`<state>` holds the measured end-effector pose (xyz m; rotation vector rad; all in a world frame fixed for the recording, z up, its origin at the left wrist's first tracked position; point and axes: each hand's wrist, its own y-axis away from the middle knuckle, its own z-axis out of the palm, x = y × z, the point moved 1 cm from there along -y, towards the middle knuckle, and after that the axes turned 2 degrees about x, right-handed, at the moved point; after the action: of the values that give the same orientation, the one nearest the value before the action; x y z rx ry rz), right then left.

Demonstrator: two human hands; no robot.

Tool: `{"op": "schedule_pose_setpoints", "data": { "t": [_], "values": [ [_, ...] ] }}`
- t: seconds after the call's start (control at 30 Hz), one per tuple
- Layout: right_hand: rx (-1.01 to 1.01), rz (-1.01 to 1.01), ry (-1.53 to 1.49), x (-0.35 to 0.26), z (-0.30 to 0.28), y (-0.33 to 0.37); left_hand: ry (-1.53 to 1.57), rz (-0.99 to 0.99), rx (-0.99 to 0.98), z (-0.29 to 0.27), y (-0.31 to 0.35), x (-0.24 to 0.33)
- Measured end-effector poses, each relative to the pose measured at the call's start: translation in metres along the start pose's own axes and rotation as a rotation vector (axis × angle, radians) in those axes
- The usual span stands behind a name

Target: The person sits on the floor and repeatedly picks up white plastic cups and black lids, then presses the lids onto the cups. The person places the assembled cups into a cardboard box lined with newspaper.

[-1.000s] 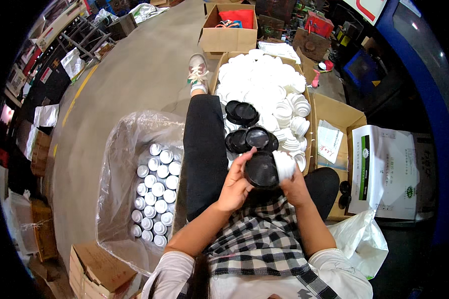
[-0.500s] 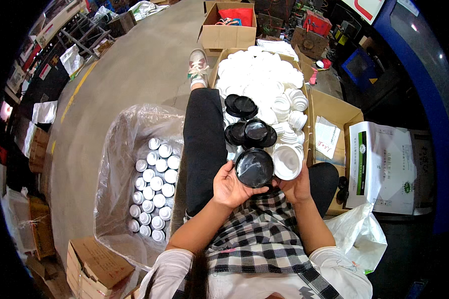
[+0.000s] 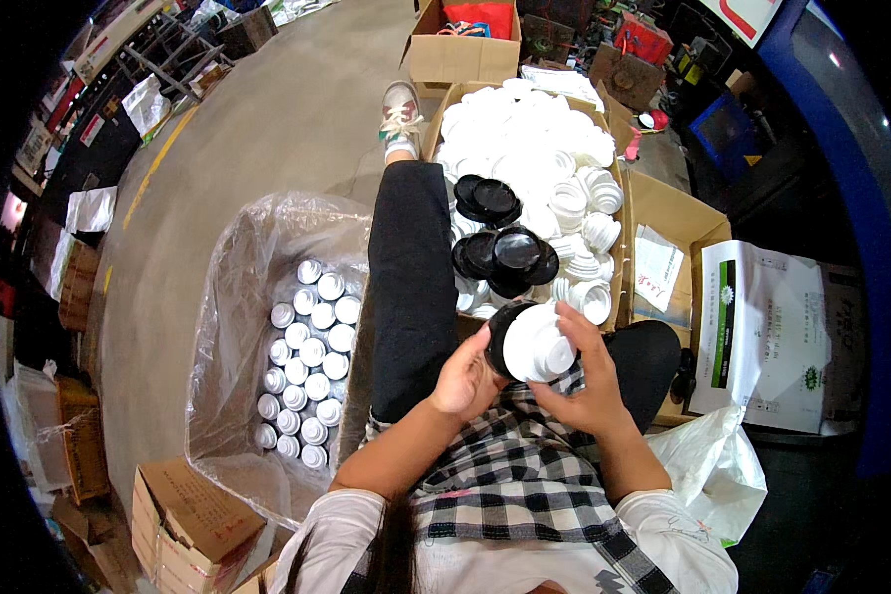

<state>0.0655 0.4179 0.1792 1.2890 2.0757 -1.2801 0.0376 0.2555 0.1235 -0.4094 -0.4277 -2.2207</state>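
1. Holding a white cap (image 3: 537, 344) against a black lid (image 3: 497, 335) over the lap; both hands are gripping.
2. Left hand (image 3: 462, 378) is cupping the black lid's edge, fingers curled.
3. Right hand (image 3: 586, 381) is pinching the white cap, fingers spread around it.
4. Cardboard box (image 3: 653, 203) of white caps and black lids is sitting just ahead; a bag-lined box of cans (image 3: 307, 361) is sitting at left.

A grey concrete floor (image 3: 267, 119) with a yellow painted line (image 3: 153, 163) carries everything here. Directly on it stand an open cardboard box (image 3: 653, 203) filled with white caps (image 3: 525, 139) and some black lids (image 3: 500, 252), a plastic-lined box (image 3: 257, 257) of silver-topped cans (image 3: 307, 366) to the left, and a smaller cardboard box (image 3: 455, 54) farther off. A white sack (image 3: 772, 337), a clear plastic bag (image 3: 713, 470) and a low carton (image 3: 183, 520) also rest on the floor.
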Motion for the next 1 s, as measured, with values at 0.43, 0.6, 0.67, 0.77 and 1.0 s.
{"op": "schedule_pose_setpoints", "data": {
  "t": [0.43, 0.6, 0.67, 0.77, 1.0],
  "values": [
    [-0.023, -0.008, -0.046, 0.005, 0.006, 0.004, -0.201, 0.175, -0.017, 0.014, 0.006, -0.004],
    [-0.027, -0.013, -0.064, 0.006, 0.006, 0.005, -0.27, 0.226, -0.011, 0.018, 0.007, -0.003],
    [-0.037, 0.002, -0.071, 0.007, 0.008, 0.007, -0.29, 0.283, -0.033, 0.018, 0.007, -0.003],
    [-0.048, 0.021, -0.039, 0.01, 0.011, 0.011, -0.706, 0.406, -0.003, 0.017, 0.005, -0.002],
    [0.178, 0.352, -0.563, 0.037, 0.022, 0.008, -0.853, 0.354, 0.062, 0.006, -0.002, -0.011]
  ]
}}
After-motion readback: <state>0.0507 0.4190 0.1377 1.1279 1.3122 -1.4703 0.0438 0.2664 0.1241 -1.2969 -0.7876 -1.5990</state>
